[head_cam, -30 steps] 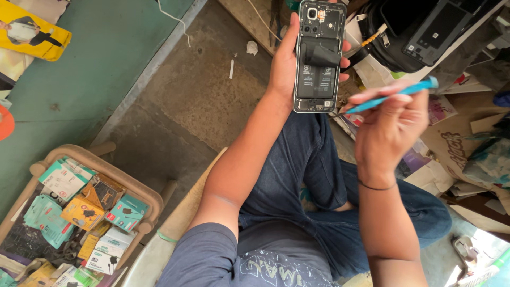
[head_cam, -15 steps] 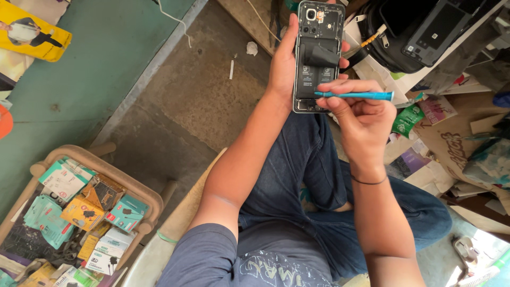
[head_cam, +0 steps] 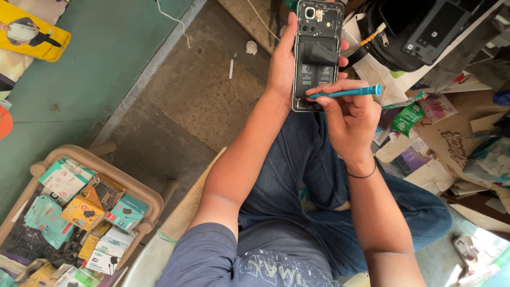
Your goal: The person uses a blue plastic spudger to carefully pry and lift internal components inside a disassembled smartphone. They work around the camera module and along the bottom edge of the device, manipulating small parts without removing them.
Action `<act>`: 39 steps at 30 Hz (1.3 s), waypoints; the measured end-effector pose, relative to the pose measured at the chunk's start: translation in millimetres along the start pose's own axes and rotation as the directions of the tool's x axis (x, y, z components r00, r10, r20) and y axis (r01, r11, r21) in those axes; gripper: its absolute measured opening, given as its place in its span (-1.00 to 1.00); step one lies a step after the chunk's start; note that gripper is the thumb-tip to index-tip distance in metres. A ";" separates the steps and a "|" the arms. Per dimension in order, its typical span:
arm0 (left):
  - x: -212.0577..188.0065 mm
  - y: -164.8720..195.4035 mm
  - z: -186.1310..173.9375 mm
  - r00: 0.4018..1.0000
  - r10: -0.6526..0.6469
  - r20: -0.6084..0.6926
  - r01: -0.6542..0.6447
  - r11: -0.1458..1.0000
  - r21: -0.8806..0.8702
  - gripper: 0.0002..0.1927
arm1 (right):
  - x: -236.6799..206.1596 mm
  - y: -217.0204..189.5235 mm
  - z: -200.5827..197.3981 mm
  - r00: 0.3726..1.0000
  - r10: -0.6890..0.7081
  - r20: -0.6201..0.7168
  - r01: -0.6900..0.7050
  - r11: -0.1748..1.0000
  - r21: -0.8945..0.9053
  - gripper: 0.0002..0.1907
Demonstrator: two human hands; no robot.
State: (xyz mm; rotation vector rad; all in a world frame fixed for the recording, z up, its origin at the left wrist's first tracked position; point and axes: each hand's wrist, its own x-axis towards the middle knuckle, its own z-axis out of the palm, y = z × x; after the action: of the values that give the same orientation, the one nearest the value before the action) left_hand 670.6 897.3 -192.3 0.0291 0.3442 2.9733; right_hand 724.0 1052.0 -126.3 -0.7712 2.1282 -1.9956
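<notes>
Below me is rough grey concrete floor (head_cam: 186, 101), with a flat green surface (head_cam: 90, 69) running off to the far left and a yellow packet (head_cam: 32, 32) lying on it. Near left sits a rounded tan basket (head_cam: 154, 199) stuffed with small teal, orange and white accessory boxes (head_cam: 79, 207). To the right it's clutter: papers and a cardboard sheet (head_cam: 451, 138), a green sachet (head_cam: 406, 117), a black bag (head_cam: 393, 42) with a dark phone back cover (head_cam: 433, 29) resting on it. I'm sitting in blue jeans (head_cam: 297, 175), knees out in front. The opened phone (head_cam: 317, 53) is up in the far middle, above my lap, back plate off, standing lengthwise away from me: black insides, camera cutouts at the far end, a dark flap lifted over the middle, battery below it. My left hand (head_cam: 281, 58) wraps it from the left, fingertips (head_cam: 342, 61) curling round the right edge. My right hand (head_cam: 350, 117) has thumb and fingers pinched together on a slim blue tool (head_cam: 348, 92), lying almost level, its tip touching the near end of the phone.
</notes>
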 end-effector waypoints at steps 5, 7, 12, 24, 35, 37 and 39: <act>-1.4 0.9 1.3 1.000 -0.007 -0.004 0.007 1.000 -0.003 -0.22 | -1.0 2.2 0.0 0.999 0.024 -0.025 -0.024 1.000 0.004 -0.81; -2.1 1.1 1.8 1.000 -0.008 -0.017 0.009 1.000 0.005 -0.21 | -1.8 3.8 -0.5 0.999 0.032 -0.028 -0.031 0.999 0.033 -0.82; -1.2 0.7 2.3 1.000 0.003 -0.018 -0.003 1.000 0.021 -0.21 | -4.6 5.2 -2.1 0.998 0.041 -0.039 -0.038 0.997 0.074 -0.81; -2.8 -0.8 4.5 1.000 -0.005 -0.009 0.005 1.000 0.000 -0.22 | -3.5 -13.4 -14.2 0.996 -0.028 0.087 0.017 0.992 0.128 -0.93; -0.3 2.8 10.4 0.999 0.045 -0.024 -0.045 0.999 0.028 -0.28 | 28.2 -35.6 -5.5 0.983 0.040 0.178 0.043 0.896 -0.441 -0.76; -0.9 2.8 11.6 0.997 0.065 -0.036 -0.063 0.996 0.056 -0.28 | 30.0 -35.8 -2.3 0.983 0.053 0.175 0.035 0.886 -0.463 -0.77; -0.5 3.1 12.2 0.997 0.065 -0.032 -0.063 0.996 0.054 -0.28 | 31.3 -36.7 -1.0 0.979 0.100 0.175 -0.003 0.876 -0.482 -0.78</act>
State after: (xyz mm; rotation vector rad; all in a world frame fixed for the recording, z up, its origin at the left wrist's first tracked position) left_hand 671.1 897.0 -179.6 -0.0044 0.4349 3.0307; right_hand 706.8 1039.1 -83.1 -0.9166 2.5153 -1.2991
